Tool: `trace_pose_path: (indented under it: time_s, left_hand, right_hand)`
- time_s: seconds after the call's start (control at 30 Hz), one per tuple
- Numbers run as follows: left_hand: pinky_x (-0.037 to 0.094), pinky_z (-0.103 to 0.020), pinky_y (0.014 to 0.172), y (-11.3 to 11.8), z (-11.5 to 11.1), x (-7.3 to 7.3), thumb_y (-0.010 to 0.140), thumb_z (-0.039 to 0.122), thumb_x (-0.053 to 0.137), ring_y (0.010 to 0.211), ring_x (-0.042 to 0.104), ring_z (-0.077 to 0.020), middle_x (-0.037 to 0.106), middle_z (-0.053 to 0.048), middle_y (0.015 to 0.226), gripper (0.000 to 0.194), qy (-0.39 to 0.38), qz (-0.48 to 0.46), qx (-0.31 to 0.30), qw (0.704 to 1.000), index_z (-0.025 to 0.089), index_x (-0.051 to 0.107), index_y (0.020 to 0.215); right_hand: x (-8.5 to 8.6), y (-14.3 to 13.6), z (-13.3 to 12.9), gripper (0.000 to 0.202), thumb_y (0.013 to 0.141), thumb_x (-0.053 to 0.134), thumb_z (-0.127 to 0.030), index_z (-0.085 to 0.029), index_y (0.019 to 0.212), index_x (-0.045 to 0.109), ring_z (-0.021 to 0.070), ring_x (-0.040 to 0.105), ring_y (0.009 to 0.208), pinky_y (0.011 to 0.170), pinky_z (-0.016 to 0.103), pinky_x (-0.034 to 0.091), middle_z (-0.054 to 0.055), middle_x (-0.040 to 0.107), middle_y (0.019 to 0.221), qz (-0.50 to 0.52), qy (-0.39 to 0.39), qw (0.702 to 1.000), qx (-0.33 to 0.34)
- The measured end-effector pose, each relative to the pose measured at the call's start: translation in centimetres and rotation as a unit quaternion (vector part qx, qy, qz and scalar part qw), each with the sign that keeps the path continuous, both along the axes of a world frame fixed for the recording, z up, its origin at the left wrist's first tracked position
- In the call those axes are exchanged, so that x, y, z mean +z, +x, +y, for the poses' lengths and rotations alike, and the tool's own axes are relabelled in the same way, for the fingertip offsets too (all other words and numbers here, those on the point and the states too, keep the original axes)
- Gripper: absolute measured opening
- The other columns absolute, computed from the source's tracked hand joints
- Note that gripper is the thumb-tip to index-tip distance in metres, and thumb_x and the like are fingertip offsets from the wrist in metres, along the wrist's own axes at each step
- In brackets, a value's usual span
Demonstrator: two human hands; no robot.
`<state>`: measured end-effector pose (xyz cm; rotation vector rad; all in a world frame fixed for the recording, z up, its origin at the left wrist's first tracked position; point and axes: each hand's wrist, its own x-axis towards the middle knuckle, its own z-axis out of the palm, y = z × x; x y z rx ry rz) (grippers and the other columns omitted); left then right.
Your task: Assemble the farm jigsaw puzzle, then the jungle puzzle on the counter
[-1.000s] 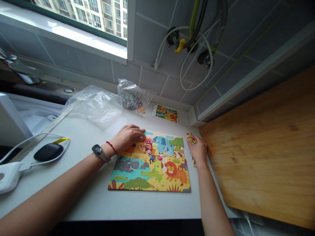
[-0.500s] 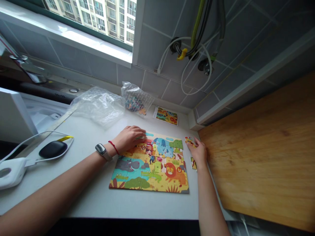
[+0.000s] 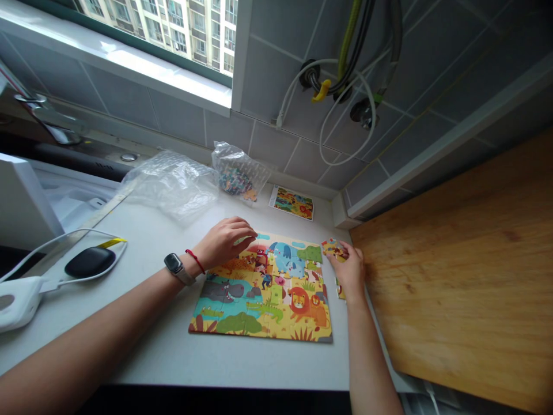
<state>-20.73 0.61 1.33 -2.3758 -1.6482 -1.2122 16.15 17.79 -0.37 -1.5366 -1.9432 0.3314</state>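
A colourful animal jigsaw puzzle (image 3: 263, 288) lies on the white counter, its pieces joined into a rectangle. My left hand (image 3: 228, 242) rests over its upper left corner, fingers bent together; whether anything is under the fingertips is hidden. To the right of the puzzle, my right hand (image 3: 349, 268) has its fingers closed on loose puzzle pieces (image 3: 334, 249), beside the upper right corner. Another loose piece (image 3: 341, 290) lies below that hand, partly covered by it.
Behind the puzzle lie a picture card (image 3: 292, 203), a bag of pieces (image 3: 237, 180) and a crumpled clear bag (image 3: 173, 181). A black puck (image 3: 90, 262) and white cable are at left. A wooden board (image 3: 458, 276) borders the right.
The fingers of my left hand have lifted slightly at the puzzle's corner. My right hand has shifted a little, and the pieces at its fingertips have moved slightly left, towards the puzzle.
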Motion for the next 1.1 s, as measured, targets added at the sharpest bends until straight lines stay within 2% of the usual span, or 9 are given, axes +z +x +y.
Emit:
trace_pose_path:
  time_s: [0.17, 0.33, 0.5, 0.57, 0.63, 0.73, 0.87, 0.97, 1.1]
  left_hand:
    - [0.058, -0.038, 0.084, 0.0, 0.0, 0.0, 0.106, 0.026, 0.054, 0.094, 0.069, -0.0218, 0.078, -0.008, 0.097, 0.024, -0.02, -0.009, -0.005, 1.0, 0.02, 0.077, 0.103]
    - [0.057, -0.035, 0.082, 0.1, -0.1, 0.0, 0.107, 0.025, 0.053, 0.091, 0.069, -0.0201, 0.078, -0.007, 0.097, 0.025, -0.036, -0.002, -0.01, 0.999, 0.02, 0.077, 0.103]
    - [0.057, -0.035, 0.08, 0.1, -0.1, 0.1, 0.107, 0.024, 0.053, 0.089, 0.069, -0.0201, 0.078, -0.007, 0.096, 0.025, -0.036, 0.004, -0.013, 0.999, 0.019, 0.077, 0.103]
    - [0.057, -0.035, 0.08, 0.0, -0.1, 0.1, 0.107, 0.025, 0.053, 0.089, 0.069, -0.0202, 0.078, -0.007, 0.097, 0.025, -0.037, 0.005, -0.013, 0.999, 0.019, 0.077, 0.104]
    - [0.058, -0.035, 0.08, 0.0, -0.1, 0.1, 0.108, 0.027, 0.052, 0.089, 0.069, -0.0202, 0.078, -0.007, 0.097, 0.026, -0.042, 0.002, -0.01, 0.999, 0.02, 0.077, 0.104]
    - [0.058, -0.036, 0.081, -0.2, -0.1, 0.0, 0.108, 0.03, 0.053, 0.09, 0.07, -0.0205, 0.078, -0.008, 0.098, 0.027, -0.057, -0.001, -0.005, 0.998, 0.02, 0.078, 0.106]
    - [0.058, -0.036, 0.084, -0.5, 0.0, 0.0, 0.106, 0.033, 0.058, 0.095, 0.07, -0.0218, 0.079, -0.008, 0.102, 0.023, -0.079, -0.001, -0.018, 0.997, 0.021, 0.079, 0.107]
    - [0.057, -0.036, 0.087, -0.6, -0.1, 0.3, 0.105, 0.033, 0.061, 0.096, 0.069, -0.0215, 0.079, -0.007, 0.104, 0.022, -0.096, 0.0, -0.048, 0.994, 0.023, 0.081, 0.105]
    - [0.055, -0.04, 0.094, -0.5, -0.2, 0.4, 0.101, 0.033, 0.068, 0.105, 0.068, -0.0236, 0.079, -0.006, 0.109, 0.016, -0.117, 0.017, -0.079, 0.99, 0.027, 0.083, 0.101]
  right_hand:
    - [0.4, -0.3, -0.3, 0.068, 0.075, 0.074, -0.054, -0.013, 0.129, 0.074, 0.0255, 0.066, 0.08, 0.082, 0.04, 0.057, 0.014, 0.071, 0.107, 0.014, -0.008, 1.0, 0.0]
    - [1.3, -0.8, -0.7, 0.07, 0.082, 0.06, -0.054, -0.009, 0.134, 0.072, 0.0225, 0.061, 0.067, 0.072, 0.036, 0.054, 0.009, 0.072, 0.083, 0.051, -0.023, 0.998, -0.007]
    - [2.2, -1.2, -1.3, 0.065, 0.084, 0.063, -0.057, -0.01, 0.127, 0.073, 0.0252, 0.069, 0.078, 0.079, 0.037, 0.054, 0.011, 0.074, 0.087, 0.109, 0.052, 0.992, -0.046]
    - [2.5, -1.7, -1.7, 0.062, 0.084, 0.067, -0.059, -0.012, 0.123, 0.073, 0.0258, 0.072, 0.082, 0.081, 0.037, 0.056, 0.011, 0.074, 0.089, 0.157, 0.054, 0.985, -0.039]
    - [2.6, -2.6, -2.4, 0.06, 0.082, 0.071, -0.061, -0.013, 0.119, 0.072, 0.0255, 0.073, 0.081, 0.078, 0.036, 0.058, 0.01, 0.075, 0.086, 0.221, 0.01, 0.975, 0.002]
    - [2.6, -4.8, -4.1, 0.055, 0.08, 0.079, -0.06, -0.015, 0.111, 0.074, 0.0237, 0.074, 0.074, 0.072, 0.034, 0.059, 0.007, 0.076, 0.081, 0.27, -0.103, 0.952, 0.096]
    - [2.9, -8.4, -7.2, 0.047, 0.083, 0.079, -0.057, -0.017, 0.108, 0.078, 0.0223, 0.073, 0.071, 0.07, 0.033, 0.059, 0.005, 0.076, 0.076, 0.201, -0.223, 0.924, 0.235]
    - [3.2, -10.7, -8.8, 0.041, 0.086, 0.077, -0.052, -0.017, 0.108, 0.079, 0.0219, 0.072, 0.071, 0.07, 0.033, 0.059, 0.004, 0.076, 0.075, 0.152, -0.25, 0.914, 0.281]
    - [3.0, -12.4, -9.3, 0.037, 0.087, 0.074, -0.047, -0.018, 0.109, 0.079, 0.0203, 0.07, 0.068, 0.065, 0.031, 0.057, 0.005, 0.076, 0.077, 0.141, -0.246, 0.914, 0.291]
